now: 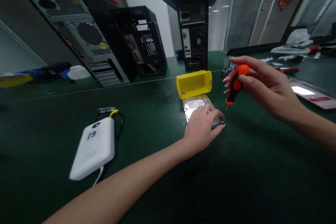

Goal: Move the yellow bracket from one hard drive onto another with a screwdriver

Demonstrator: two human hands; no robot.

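Note:
A silver hard drive [193, 104] lies flat on the green table, its near part covered by my left hand [202, 120]. The fingers of that hand press over its top and grip its near right end. In my right hand [270, 89] is a screwdriver [235, 84] with an orange and black handle, held between thumb and fingers. Its thin shaft points down, and the tip is at the drive's near right corner; whether it sits in a screw I cannot tell. Just behind the drive stands a yellow plastic bin [194, 84], with a few tiny bits, perhaps screws, inside.
A white power bank marked 18 [94, 147] with cables lies at left. Black computer cases [195, 31] stand along the back, two more at back left. On the right are a pinkish flat panel [315, 94], a red-handled tool [290, 70] and other clutter.

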